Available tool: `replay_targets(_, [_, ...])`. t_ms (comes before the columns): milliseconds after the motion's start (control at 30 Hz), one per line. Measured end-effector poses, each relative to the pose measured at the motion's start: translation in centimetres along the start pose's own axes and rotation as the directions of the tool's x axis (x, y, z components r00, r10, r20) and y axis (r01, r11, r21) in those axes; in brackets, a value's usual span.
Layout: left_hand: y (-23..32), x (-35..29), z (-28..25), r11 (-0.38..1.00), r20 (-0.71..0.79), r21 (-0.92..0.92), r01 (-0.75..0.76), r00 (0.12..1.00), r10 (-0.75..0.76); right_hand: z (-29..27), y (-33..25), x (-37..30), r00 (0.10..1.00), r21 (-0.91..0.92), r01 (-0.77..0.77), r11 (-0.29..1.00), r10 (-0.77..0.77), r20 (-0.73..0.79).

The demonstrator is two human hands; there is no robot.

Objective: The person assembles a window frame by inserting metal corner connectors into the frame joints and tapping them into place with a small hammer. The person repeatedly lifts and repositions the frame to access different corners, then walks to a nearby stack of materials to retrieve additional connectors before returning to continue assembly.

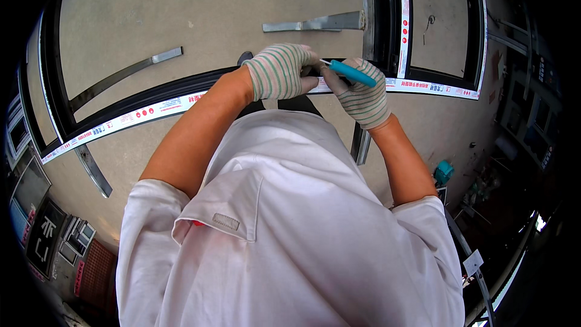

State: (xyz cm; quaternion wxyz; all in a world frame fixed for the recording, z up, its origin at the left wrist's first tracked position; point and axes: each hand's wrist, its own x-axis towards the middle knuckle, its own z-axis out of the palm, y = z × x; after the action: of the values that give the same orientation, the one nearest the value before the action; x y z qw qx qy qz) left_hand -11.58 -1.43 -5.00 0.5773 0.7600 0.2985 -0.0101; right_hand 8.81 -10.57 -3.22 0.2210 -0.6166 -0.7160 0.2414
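My right hand, in a striped knit glove, grips a teal-handled tool with a thin, pale metal shaft. The shaft points left toward the fingers of my left hand. That hand wears a matching glove with green stripes; its fingers are curled toward the thumb, and anything between them is hidden. Both hands are above the near bar of a large dark window frame. White film with red and blue print covers the near face of that bar.
Metal strips prop or lie by the frame: one at left, a wider one beyond my hands, another at lower left. A smaller framed section stands at right. Framed panels lean at far left; a teal object is at right.
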Motion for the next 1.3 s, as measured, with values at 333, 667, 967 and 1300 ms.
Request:
replay_targets(333, [-0.5, 0.1, 0.5, 0.998, -0.046, -0.025, -0.049, 0.998, 0.048, -0.8, -0.8, 0.1, 0.998, -0.026, -0.027, 0.999, 0.028, 0.052])
replay_targets(667, [-0.5, 0.0, 0.6, 0.997, -0.068, 0.016, -0.077, 0.995, 0.078, -0.3, -0.3, 0.0, 0.999, 0.054, 0.034, 0.998, -0.032, -0.033])
replay_targets(967, [-0.7, -0.1, 0.6, 0.996, -0.065, 0.038, -0.08, 0.994, 0.082, 0.1, -0.5, -0.5, 0.997, 0.062, -0.025, 0.998, 0.029, -0.069])
replay_targets(1300, [-0.5, -0.3, 0.4, 0.994, -0.086, -0.097, -0.047, 0.996, 0.039, 0.5, -1.0, -0.9, 0.98, 0.187, -0.172, 0.967, 0.187, -0.063])
